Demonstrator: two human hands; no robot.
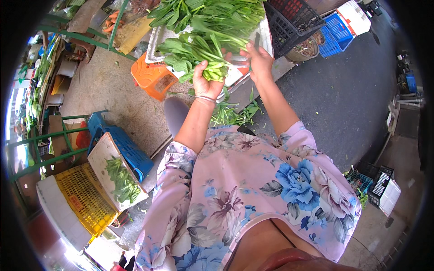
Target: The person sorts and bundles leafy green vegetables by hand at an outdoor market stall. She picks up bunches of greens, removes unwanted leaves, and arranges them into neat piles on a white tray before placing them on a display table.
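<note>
My left hand [207,81] is closed around a bunch of leafy greens [200,54], its pale cut stems gathered near the palm and its leaves pointing up and left. Beside it, my right hand [259,61] grips the stem end of a green stalk [237,40]; a knife blade [257,40] sticks up by the same hand, its handle mostly hidden. Both hands are over the near edge of a white foam box [268,34], where a large pile of long leafy greens [230,15] lies behind them.
An orange plastic stool [147,73] stands left of the box. Cut leaves [234,113] lie on the ground below my hands. Black crates [288,25] and a blue crate [335,35] stand to the right. A tray [105,152] with greens and a yellow crate [83,196] are at lower left.
</note>
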